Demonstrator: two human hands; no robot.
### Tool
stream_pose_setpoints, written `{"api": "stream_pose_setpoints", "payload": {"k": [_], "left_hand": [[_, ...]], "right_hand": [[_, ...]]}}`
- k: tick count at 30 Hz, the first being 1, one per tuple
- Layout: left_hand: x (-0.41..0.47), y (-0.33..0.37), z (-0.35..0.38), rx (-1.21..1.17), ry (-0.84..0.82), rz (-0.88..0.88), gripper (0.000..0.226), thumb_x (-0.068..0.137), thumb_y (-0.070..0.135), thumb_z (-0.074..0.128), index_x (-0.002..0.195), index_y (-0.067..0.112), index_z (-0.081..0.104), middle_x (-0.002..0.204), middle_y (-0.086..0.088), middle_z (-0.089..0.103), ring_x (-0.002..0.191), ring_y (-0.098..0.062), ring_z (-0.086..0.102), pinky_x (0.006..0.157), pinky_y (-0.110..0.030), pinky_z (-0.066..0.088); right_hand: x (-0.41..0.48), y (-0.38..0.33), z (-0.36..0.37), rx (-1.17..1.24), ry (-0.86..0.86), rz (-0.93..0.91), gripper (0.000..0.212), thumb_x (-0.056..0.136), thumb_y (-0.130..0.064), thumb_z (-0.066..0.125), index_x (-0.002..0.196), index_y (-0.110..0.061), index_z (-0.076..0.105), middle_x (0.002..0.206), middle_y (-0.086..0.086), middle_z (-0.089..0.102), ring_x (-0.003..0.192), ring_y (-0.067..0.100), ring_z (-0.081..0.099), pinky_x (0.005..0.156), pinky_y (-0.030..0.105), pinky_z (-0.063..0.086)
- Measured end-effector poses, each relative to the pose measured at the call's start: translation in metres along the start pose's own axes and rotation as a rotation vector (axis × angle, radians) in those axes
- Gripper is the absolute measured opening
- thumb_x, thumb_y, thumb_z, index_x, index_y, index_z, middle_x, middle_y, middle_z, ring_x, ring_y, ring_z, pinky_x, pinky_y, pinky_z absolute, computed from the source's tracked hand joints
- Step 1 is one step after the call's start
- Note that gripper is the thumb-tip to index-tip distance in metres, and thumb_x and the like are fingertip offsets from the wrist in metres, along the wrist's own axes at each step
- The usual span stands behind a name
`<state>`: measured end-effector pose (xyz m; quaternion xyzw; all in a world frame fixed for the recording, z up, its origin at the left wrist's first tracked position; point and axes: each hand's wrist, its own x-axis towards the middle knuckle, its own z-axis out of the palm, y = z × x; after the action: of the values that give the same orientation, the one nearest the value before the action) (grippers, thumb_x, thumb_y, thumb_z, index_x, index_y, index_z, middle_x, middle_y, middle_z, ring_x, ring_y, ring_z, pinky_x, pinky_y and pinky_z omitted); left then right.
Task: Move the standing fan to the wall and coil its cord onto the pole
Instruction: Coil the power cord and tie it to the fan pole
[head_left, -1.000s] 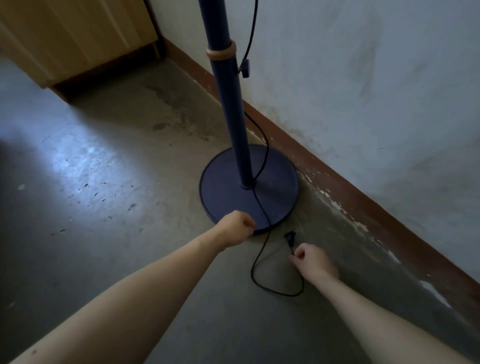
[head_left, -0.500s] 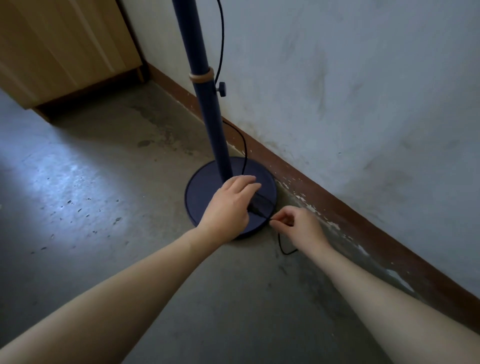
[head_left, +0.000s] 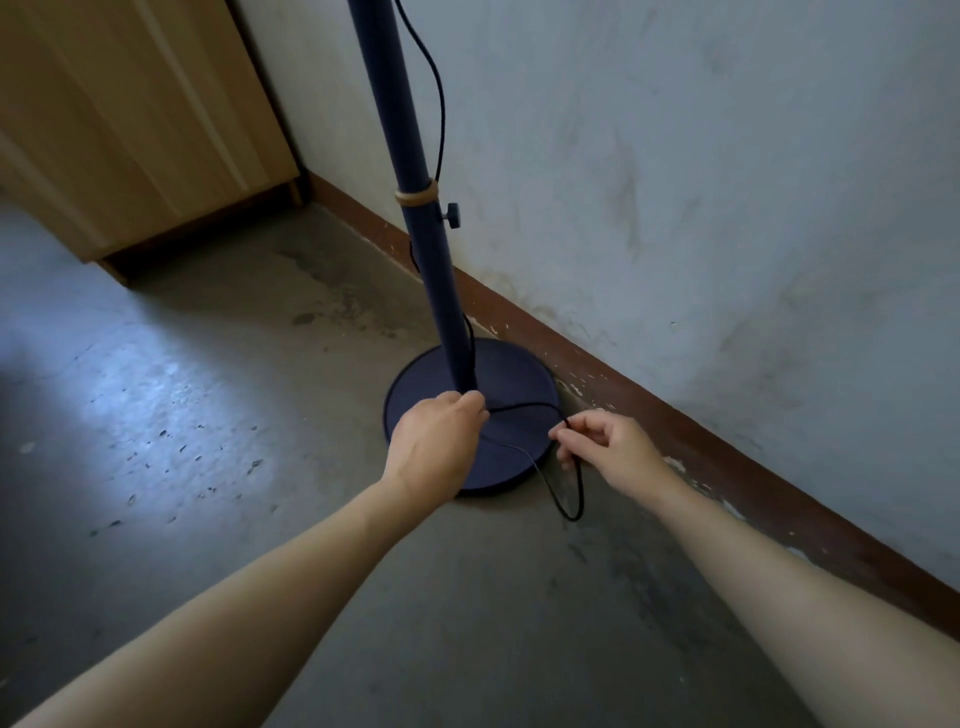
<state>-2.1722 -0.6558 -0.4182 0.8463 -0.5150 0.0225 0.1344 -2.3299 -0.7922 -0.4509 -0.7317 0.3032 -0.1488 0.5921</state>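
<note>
The standing fan's dark blue pole (head_left: 415, 208) rises from a round blue base (head_left: 519, 379) that sits close against the wall's brown skirting. A thin black cord (head_left: 522, 406) hangs down the pole, crosses the base and droops in a loop onto the floor. My left hand (head_left: 434, 447) is closed at the foot of the pole, gripping the cord there. My right hand (head_left: 605, 449) pinches the cord just right of the base. The fan head is out of view above, and the plug is not visible.
A wooden cabinet (head_left: 130, 130) stands in the corner at the back left. The grey-white wall (head_left: 701, 182) runs diagonally on the right above a brown skirting (head_left: 675, 431). Bare concrete floor (head_left: 182, 415) spreads to the left and front.
My left hand went from the base's front edge to the foot of the pole and closed on the cord. My right hand rose from the floor with the cord, shortening the loop.
</note>
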Motion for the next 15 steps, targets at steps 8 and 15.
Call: {"api": "stream_pose_setpoints", "payload": {"k": [8,15], "left_hand": [[0.016,0.007,-0.005,-1.164,-0.074,-0.628,0.027,0.097,0.014,0.039,0.074,0.013,0.052,0.053,0.002,0.044,0.049,-0.014,0.042,0.043,-0.022,0.037],[0.017,0.023,-0.008,-1.55,-0.272,-0.537,0.024,0.094,0.025,0.055,0.107,0.008,0.065,0.056,0.004,0.041,0.054,-0.013,0.041,0.052,-0.025,0.036]], "right_hand": [[-0.003,-0.014,0.005,-0.196,0.205,-0.124,0.032,0.099,-0.025,0.038,0.077,-0.024,0.062,0.049,-0.012,0.047,0.049,0.002,0.047,0.062,0.029,0.05],[-0.011,-0.036,0.03,-0.339,0.085,-0.331,0.027,0.096,-0.03,0.043,0.074,-0.024,0.057,0.062,-0.011,0.055,0.06,0.01,0.052,0.054,0.016,0.035]]}}
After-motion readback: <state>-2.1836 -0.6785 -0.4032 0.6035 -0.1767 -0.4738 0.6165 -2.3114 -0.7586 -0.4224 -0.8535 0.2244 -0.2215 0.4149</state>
